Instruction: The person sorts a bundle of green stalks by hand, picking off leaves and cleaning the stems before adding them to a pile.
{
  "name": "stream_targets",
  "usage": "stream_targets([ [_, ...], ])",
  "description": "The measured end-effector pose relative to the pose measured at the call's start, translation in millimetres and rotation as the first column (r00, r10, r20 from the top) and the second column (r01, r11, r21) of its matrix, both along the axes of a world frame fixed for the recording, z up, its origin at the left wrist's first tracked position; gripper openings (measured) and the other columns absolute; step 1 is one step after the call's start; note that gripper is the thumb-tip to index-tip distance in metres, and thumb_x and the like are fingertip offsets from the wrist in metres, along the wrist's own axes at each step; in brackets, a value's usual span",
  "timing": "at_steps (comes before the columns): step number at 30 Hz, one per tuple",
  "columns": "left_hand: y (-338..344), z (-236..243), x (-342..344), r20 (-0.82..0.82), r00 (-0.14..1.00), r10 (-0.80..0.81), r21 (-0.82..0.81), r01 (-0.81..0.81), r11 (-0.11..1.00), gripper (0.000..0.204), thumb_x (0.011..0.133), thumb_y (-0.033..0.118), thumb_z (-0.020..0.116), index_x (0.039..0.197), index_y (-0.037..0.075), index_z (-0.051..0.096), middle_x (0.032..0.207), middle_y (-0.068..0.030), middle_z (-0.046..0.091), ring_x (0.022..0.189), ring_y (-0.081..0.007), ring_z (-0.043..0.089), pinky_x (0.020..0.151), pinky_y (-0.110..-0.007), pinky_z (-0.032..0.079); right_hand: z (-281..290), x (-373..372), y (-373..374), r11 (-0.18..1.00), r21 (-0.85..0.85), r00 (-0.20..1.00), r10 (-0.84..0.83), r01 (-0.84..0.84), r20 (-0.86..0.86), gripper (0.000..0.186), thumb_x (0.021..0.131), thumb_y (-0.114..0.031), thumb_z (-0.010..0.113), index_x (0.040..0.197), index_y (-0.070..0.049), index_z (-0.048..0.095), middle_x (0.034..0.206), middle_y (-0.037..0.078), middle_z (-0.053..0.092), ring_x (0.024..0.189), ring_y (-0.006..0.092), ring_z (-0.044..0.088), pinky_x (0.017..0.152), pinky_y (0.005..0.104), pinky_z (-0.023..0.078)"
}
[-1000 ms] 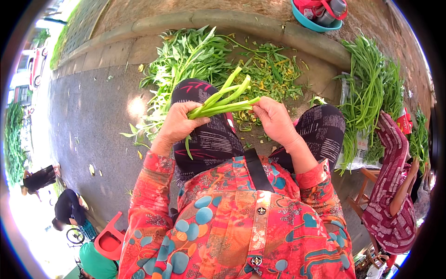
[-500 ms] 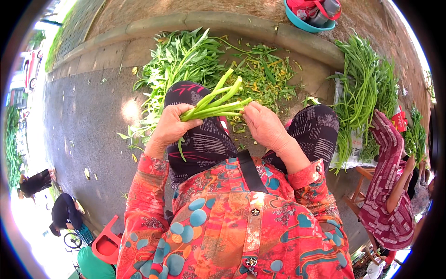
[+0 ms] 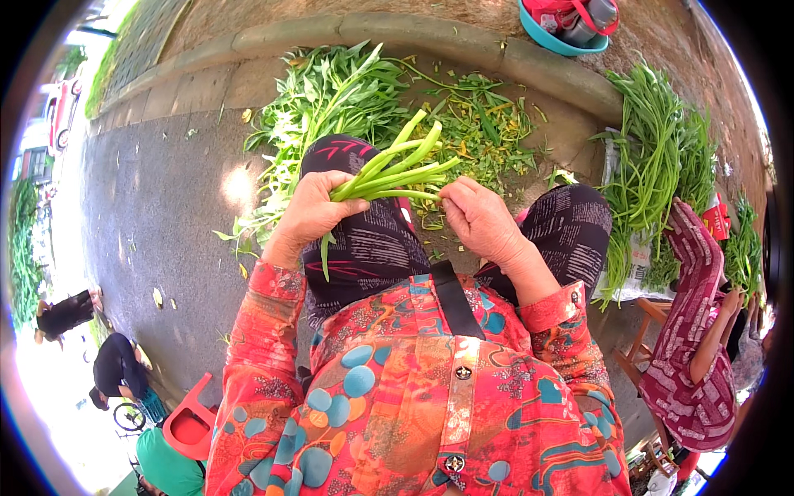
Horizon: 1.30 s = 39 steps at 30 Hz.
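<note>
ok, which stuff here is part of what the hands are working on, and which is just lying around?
In hand:
- left hand, closed on the bunch of green stems
- right hand, fingers pinching the stems
- leafy greens pile ahead
- trimmed scraps on the ground

Lying about:
- blue basin
- sorted greens at right
- red stool
- wooden stool

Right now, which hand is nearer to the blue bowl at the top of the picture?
Right. The right hand sits below the blue bowl, slightly left; the left hand, gripping the green stems, is farther left.
</note>
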<state>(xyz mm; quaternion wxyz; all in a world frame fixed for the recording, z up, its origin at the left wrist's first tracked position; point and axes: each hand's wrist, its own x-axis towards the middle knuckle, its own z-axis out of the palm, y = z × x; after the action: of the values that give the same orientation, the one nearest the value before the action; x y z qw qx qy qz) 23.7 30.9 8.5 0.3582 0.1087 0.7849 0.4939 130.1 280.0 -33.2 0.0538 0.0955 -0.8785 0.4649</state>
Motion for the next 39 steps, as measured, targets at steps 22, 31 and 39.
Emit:
stream_targets([
  [22, -2.0, -4.4, -2.5, -0.013, 1.0, -0.008, -0.006, 0.008, 1.0, 0.02, 0.077, 0.0, 0.07, 0.097, 0.0, 0.068, 0.084, 0.0034, 0.065, 0.075, -0.0033, 0.055, 0.071, -0.021, 0.046, -5.3, -12.6, -16.0, 0.934, -0.222, 0.96, -0.271, 0.28, 0.071, 0.007, 0.08, -0.004, 0.056, 0.082, 0.001, 0.061, 0.074, 0.014, 0.059, 0.065, 0.0268, 0.059, 0.061, 0.0328, 0.047],
  [31, 0.4, -5.5, -4.4, 0.018, 0.997, 0.074, 0.085, -0.076, 0.993, 0.019, 0.078, 0.001, 0.07, 0.097, 0.0, 0.068, 0.081, 0.0036, 0.065, 0.071, -0.0031, 0.055, 0.067, -0.02, 0.046, -1.3, -24.6, -24.2, 0.747, -0.473, 0.865, -0.275, 0.467, 0.42, 0.012, 0.083, -0.008, 0.054, 0.083, -0.001, 0.063, 0.068, -0.002, 0.052, 0.06, 0.0035, 0.044, 0.053, 0.0221, 0.037],
  [39, 3.2, -3.6, -4.6, 0.004, 0.996, 0.091, 0.055, -0.091, 0.994, 0.018, 0.078, 0.001, 0.071, 0.096, 0.0, 0.068, 0.081, 0.0035, 0.064, 0.071, -0.0032, 0.055, 0.067, -0.02, 0.045, -8.3, -32.0, -33.8, 0.441, -0.711, 0.832, -0.196, 0.547, 0.519, 0.012, 0.085, -0.008, 0.051, 0.08, -0.004, 0.061, 0.064, -0.004, 0.049, 0.054, 0.0035, 0.04, 0.05, 0.021, 0.035],
])
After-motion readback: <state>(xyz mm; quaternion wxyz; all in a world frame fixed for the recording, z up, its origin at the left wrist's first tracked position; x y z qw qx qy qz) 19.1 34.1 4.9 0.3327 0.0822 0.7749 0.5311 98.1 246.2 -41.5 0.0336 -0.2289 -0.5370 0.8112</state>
